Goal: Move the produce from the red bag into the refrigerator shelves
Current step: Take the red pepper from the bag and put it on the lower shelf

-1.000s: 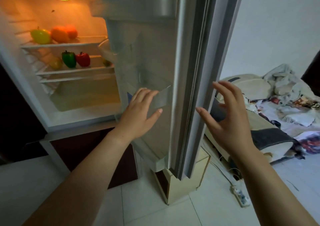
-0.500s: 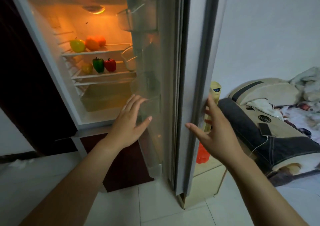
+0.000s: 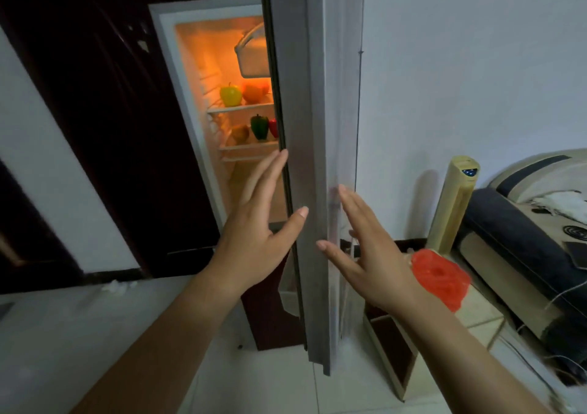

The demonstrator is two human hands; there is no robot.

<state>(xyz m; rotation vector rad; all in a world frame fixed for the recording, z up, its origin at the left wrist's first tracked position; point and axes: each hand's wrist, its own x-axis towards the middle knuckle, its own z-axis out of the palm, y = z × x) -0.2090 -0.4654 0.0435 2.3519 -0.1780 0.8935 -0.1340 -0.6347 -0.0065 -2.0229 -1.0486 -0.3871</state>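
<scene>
The refrigerator [image 3: 203, 102] stands beyond the left hand, lit orange inside. Its door [image 3: 301, 159] now shows edge-on between the two hands; half a second ago it stood wider and its inner bins faced the camera. The lit gap is narrower than before.

The left hand [image 3: 257, 235] is flat, fingers straight and together along the door's inner seal, thumb spread across the door's edge. The right hand [image 3: 371, 261] is also flat with fingers extended, fingertips at the door's outer corner. Neither holds anything. Whether they press the door cannot be told.

Just right of the right hand lies the red bag [image 3: 441, 277], crumpled on a low stand and now showing far more than the sliver seen earlier. A beige tower [image 3: 454, 207] rises beyond it.

Above the left hand's fingertips, the upper shelf [image 3: 241, 108] carries a yellow-green fruit [image 3: 231, 95] and an orange [image 3: 252, 92]. The shelf beneath has a yellowish fruit [image 3: 240, 133], a green pepper [image 3: 259, 127] and a red pepper [image 3: 273, 127], now half hidden by the door.
</scene>
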